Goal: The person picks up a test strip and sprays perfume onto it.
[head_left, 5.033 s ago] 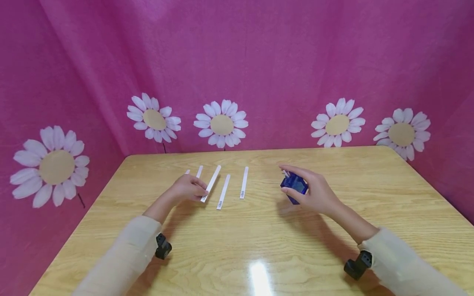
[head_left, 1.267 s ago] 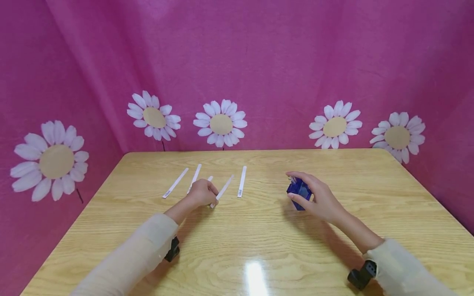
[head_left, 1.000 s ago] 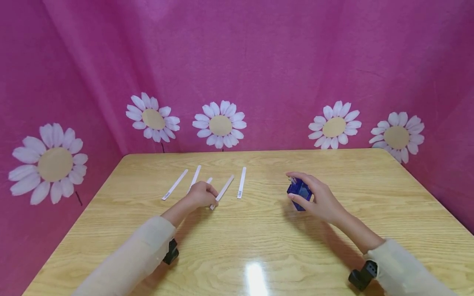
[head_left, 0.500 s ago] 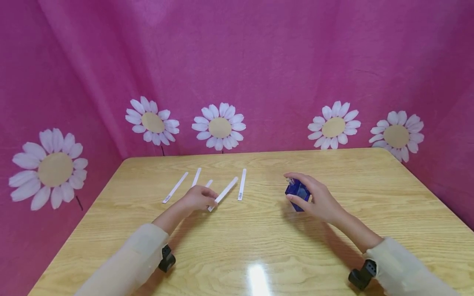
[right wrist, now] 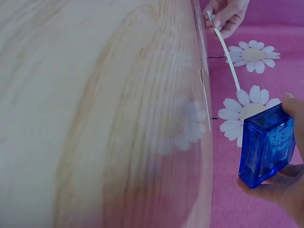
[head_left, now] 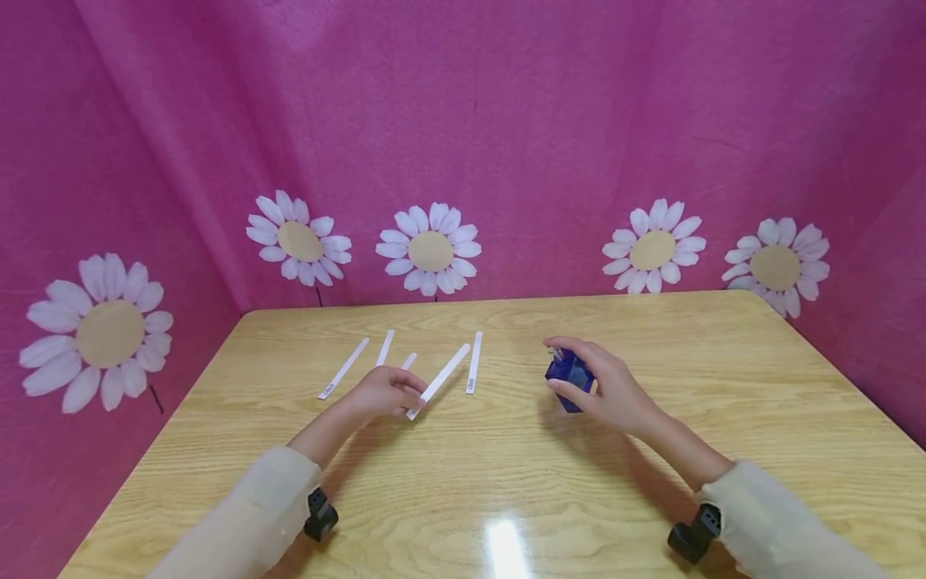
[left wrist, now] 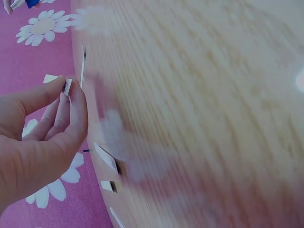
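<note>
My left hand (head_left: 387,392) pinches a white paper perfume test strip (head_left: 443,374) by its printed lower end, between thumb and fingertip. The strip is raised off the table and slants away to the right. In the right wrist view, the strip (right wrist: 225,52) shows edge-on. My right hand (head_left: 611,386) grips a blue glass perfume bottle (head_left: 567,376) above the table, index finger at the spray top and thumb low on its side. Lettering shows on the bottle (right wrist: 268,145) in the right wrist view; its top is out of that frame.
Left of the held strip lie a far-left strip (head_left: 343,368), a second strip (head_left: 386,346) and a third strip (head_left: 408,361), partly behind the left hand. Another strip (head_left: 474,363) lies to its right. A wooden table (head_left: 463,474) meets a pink flowered curtain (head_left: 535,161) behind.
Five seconds ago my left hand held a different strip, which now lies down; it has since picked up the strip to the right and lifted it. The bottle has just shifted slightly left.
</note>
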`<action>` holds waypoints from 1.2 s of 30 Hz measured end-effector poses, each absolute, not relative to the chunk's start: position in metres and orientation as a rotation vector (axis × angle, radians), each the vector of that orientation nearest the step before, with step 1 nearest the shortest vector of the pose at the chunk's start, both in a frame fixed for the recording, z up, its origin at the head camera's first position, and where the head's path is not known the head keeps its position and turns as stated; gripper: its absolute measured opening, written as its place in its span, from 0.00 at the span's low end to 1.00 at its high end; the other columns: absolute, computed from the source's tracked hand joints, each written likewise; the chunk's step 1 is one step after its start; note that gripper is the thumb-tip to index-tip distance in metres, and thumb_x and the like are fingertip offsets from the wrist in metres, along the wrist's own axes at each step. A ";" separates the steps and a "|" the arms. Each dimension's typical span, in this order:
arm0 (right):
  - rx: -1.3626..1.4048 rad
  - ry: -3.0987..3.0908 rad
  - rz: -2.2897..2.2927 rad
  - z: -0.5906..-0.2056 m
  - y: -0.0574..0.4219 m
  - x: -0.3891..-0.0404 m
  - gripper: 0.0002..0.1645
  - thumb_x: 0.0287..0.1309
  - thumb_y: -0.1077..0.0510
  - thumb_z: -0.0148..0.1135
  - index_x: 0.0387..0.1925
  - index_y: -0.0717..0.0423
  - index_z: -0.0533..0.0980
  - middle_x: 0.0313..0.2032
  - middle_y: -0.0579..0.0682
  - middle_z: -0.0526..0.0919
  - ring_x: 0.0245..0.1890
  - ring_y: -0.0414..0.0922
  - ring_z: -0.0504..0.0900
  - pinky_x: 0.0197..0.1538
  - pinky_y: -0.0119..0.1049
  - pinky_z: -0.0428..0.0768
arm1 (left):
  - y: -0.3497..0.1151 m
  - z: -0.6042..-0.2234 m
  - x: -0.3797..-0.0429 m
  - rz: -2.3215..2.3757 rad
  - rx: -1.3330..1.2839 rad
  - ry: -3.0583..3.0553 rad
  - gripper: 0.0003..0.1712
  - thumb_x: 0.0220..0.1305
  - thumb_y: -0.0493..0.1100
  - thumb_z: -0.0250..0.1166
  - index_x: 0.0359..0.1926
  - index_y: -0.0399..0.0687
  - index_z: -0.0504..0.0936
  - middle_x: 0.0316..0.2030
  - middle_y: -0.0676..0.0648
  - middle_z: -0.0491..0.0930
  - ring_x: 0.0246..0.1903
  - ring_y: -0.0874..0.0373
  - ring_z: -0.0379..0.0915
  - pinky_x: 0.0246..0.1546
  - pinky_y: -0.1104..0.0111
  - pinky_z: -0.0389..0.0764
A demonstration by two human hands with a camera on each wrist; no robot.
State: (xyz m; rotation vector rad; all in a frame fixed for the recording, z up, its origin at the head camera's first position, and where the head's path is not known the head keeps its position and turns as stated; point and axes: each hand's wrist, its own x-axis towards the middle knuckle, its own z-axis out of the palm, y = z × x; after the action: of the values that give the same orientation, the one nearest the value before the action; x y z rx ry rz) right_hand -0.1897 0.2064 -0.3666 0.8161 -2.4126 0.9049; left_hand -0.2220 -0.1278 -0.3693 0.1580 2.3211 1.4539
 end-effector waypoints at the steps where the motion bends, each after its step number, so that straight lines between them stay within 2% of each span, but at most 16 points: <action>1: 0.820 -2.414 0.909 -0.367 0.205 -0.190 0.33 0.51 0.61 0.70 0.59 0.55 0.71 0.54 0.56 0.80 0.51 0.52 0.81 0.50 0.50 0.83 | -0.128 -0.369 -0.221 1.454 0.158 2.320 0.15 0.58 0.30 0.64 0.46 0.28 0.78 0.27 0.52 0.82 0.25 0.68 0.74 0.29 0.76 0.78; 14: 0.842 -2.450 0.923 -0.360 0.189 -0.197 0.33 0.53 0.56 0.70 0.61 0.49 0.71 0.56 0.53 0.79 0.54 0.50 0.79 0.52 0.48 0.82 | -0.128 -0.360 -0.222 1.389 0.190 2.330 0.15 0.58 0.31 0.65 0.47 0.29 0.79 0.27 0.53 0.84 0.24 0.68 0.73 0.29 0.75 0.77; 20: 0.873 -2.457 0.925 -0.358 0.181 -0.200 0.31 0.54 0.56 0.69 0.61 0.48 0.71 0.57 0.52 0.79 0.55 0.50 0.79 0.53 0.48 0.81 | -0.128 -0.356 -0.223 1.387 0.181 2.324 0.16 0.57 0.31 0.66 0.47 0.30 0.79 0.30 0.48 0.86 0.25 0.68 0.73 0.30 0.76 0.76; 29: 0.888 -2.444 0.885 -0.352 0.176 -0.202 0.30 0.55 0.55 0.69 0.60 0.47 0.72 0.55 0.52 0.80 0.52 0.51 0.80 0.51 0.50 0.82 | -0.126 -0.346 -0.223 1.368 0.125 2.316 0.16 0.58 0.31 0.64 0.49 0.31 0.79 0.35 0.43 0.87 0.28 0.66 0.76 0.34 0.74 0.80; 36: 0.847 -2.447 0.847 -0.349 0.172 -0.197 0.29 0.54 0.53 0.69 0.58 0.47 0.73 0.54 0.51 0.82 0.50 0.50 0.82 0.49 0.48 0.83 | -0.124 -0.344 -0.220 1.353 0.131 2.319 0.16 0.57 0.30 0.65 0.48 0.30 0.79 0.33 0.43 0.86 0.25 0.66 0.76 0.33 0.73 0.81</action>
State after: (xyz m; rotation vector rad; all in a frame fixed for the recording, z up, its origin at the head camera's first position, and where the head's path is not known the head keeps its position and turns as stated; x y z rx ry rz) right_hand -0.1973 0.1721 -0.3490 0.8471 -2.4466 0.8475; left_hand -0.2199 -0.1236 -0.3442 0.1309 2.3189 1.3525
